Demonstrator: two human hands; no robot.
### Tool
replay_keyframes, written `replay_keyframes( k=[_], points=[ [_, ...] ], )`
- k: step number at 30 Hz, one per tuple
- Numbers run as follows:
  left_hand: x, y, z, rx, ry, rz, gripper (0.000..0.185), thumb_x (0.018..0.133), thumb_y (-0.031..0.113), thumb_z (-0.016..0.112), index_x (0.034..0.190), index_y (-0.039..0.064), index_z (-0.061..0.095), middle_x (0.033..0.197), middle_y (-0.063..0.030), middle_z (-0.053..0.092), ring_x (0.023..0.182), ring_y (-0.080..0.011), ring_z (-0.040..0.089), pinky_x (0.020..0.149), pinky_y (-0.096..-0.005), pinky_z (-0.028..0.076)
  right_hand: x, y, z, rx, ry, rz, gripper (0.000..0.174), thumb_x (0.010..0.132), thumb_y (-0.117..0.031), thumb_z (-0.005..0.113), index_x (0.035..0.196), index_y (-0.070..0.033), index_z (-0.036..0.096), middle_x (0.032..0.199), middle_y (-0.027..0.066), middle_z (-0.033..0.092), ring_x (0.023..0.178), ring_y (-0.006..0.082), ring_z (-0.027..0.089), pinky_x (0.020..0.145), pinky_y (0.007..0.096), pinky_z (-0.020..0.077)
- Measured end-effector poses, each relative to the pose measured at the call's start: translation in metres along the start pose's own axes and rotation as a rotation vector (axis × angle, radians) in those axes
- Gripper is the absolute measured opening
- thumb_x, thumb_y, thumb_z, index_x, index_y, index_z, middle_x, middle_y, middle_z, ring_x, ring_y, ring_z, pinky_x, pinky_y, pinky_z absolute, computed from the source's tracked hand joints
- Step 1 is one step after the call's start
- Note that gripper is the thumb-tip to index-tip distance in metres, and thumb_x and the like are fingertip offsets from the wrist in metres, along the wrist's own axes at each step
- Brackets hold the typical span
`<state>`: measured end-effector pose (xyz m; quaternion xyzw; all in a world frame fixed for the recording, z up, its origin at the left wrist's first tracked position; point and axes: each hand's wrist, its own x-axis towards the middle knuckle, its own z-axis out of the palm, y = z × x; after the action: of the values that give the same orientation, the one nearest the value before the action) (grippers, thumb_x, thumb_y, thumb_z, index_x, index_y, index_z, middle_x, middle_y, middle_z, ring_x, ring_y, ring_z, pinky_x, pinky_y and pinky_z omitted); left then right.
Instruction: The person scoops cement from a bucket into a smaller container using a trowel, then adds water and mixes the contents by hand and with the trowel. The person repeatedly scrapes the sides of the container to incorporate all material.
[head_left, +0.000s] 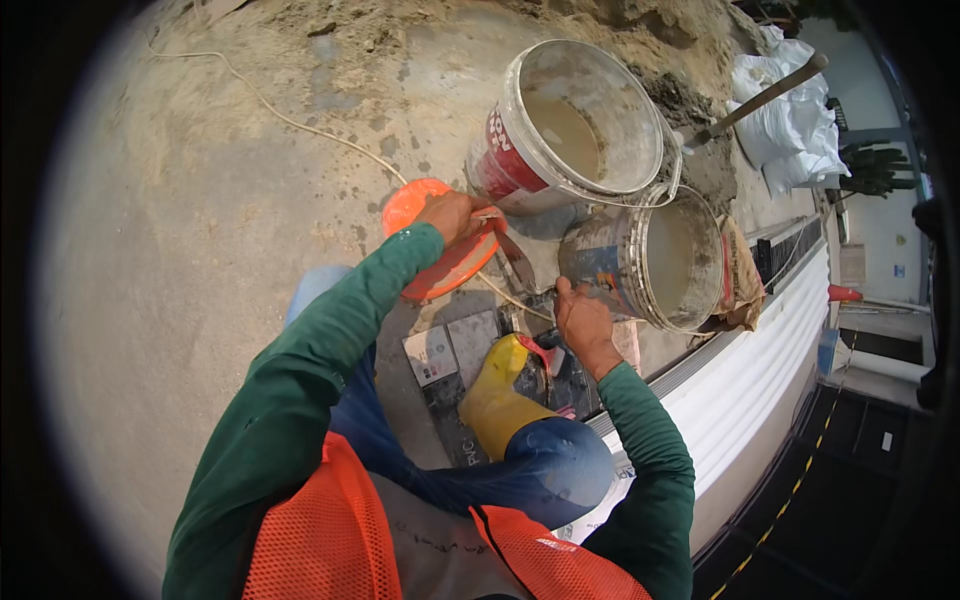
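My left hand (450, 215) grips the rim of an orange plastic bowl (459, 268), which is tilted above the concrete floor. In my right hand (584, 321) is a trowel; its narrow, dirty blade (517, 261) points up and left to the bowl's edge. My fingers cover most of its handle. Just beyond my hands stands a large white and red bucket (513, 161) with cloudy water low inside. Right beside it, a second dirty bucket (592, 244) with a blue label also contains cloudy liquid.
A pale cord (300, 126) crosses the floor and passes beneath the bowl. Flat boxes (430, 355) lie by my yellow boot (491, 397). To the right are a cement bag (741, 277) and white corrugated sheets (720, 360). A wooden handle (765, 97) leans near white sacks (787, 112).
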<state>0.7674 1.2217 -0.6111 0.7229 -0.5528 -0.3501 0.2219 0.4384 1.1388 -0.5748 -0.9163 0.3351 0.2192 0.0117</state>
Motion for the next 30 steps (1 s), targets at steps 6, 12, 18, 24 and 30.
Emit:
replay_keyframes(
  k=[6,12,18,24,30],
  points=[
    [0.01,-0.015,0.007,-0.016,0.111,0.053,0.043,0.097,0.015,0.07,0.139,0.01,0.069,0.116,-0.0211,0.077,0.103,-0.0418,0.074,0.095,-0.0488,0.058,0.001,-0.013,0.016,0.011,0.01,0.019,0.016,0.106,-0.021,0.05,0.117,-0.01,0.054,0.097,0.0245,0.072,0.081,0.0447,0.074,0.072,0.0544,0.0594],
    [0.011,-0.022,0.005,-0.075,0.07,0.05,0.04,0.099,0.017,0.069,0.138,0.009,0.07,0.116,-0.0222,0.076,0.104,-0.0415,0.074,0.095,-0.0497,0.058,0.011,-0.01,0.015,-0.019,-0.001,-0.039,0.014,0.105,-0.017,0.049,0.118,-0.011,0.052,0.102,0.0265,0.07,0.078,0.0445,0.074,0.068,0.0548,0.0591],
    [0.012,-0.024,0.008,-0.1,0.119,0.123,0.038,0.099,0.015,0.067,0.137,0.008,0.07,0.114,-0.0234,0.076,0.104,-0.0414,0.074,0.093,-0.0497,0.057,0.011,-0.022,0.005,0.034,-0.126,-0.074,0.015,0.103,-0.013,0.051,0.118,-0.011,0.05,0.105,0.027,0.068,0.079,0.0463,0.074,0.068,0.0555,0.0599],
    [0.02,-0.03,0.002,-0.092,0.051,0.085,0.039,0.098,0.013,0.067,0.137,0.007,0.07,0.112,-0.025,0.076,0.104,-0.0429,0.073,0.093,-0.0476,0.057,0.019,-0.005,-0.007,-0.056,0.009,0.049,0.02,0.105,-0.014,0.049,0.125,-0.01,0.048,0.103,0.0219,0.069,0.081,0.0419,0.077,0.069,0.0501,0.0625],
    [0.01,-0.04,-0.001,-0.19,0.101,0.117,0.042,0.098,0.01,0.067,0.139,0.005,0.068,0.117,-0.0249,0.076,0.106,-0.0415,0.073,0.093,-0.0472,0.057,0.008,-0.028,0.036,0.051,-0.199,0.006,0.032,0.105,-0.017,0.052,0.134,-0.005,0.055,0.104,0.0285,0.074,0.093,0.0425,0.076,0.081,0.0499,0.062]
  ],
)
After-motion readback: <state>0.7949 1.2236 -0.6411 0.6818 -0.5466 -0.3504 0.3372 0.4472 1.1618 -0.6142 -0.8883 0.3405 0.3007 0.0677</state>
